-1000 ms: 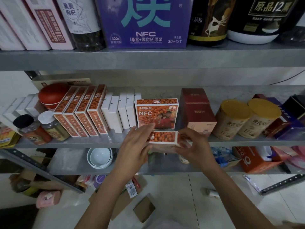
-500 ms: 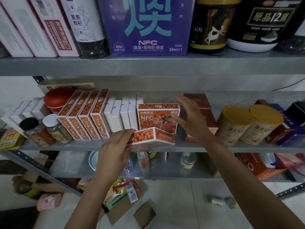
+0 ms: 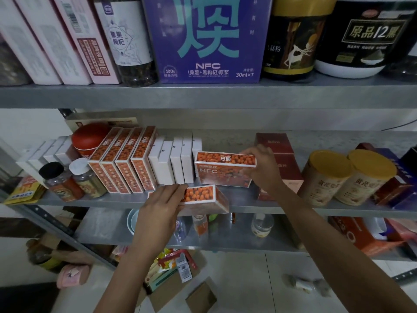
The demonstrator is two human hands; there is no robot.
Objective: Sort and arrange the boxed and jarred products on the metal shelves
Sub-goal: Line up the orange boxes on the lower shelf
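Observation:
Two orange berry-print boxes are in my hands at the middle metal shelf. My left hand grips the flat-lying orange box at the shelf's front edge. My right hand grips the right end of the upright orange NFC box, which stands face-out behind it. To their left several more orange boxes stand in a leaning row, beside several white boxes. Dark red boxes sit behind my right hand.
Two yellow-lidded tubs and dark boxes fill the shelf's right end; a red jar and two small spice jars stand at the left. The top shelf carries a purple NFC box, tall boxes and jars. Bowls and bottles sit below.
My right hand left the flat box and reached up to take the right end of the upright NFC box. My left hand slid the flat box a little left along the shelf edge.

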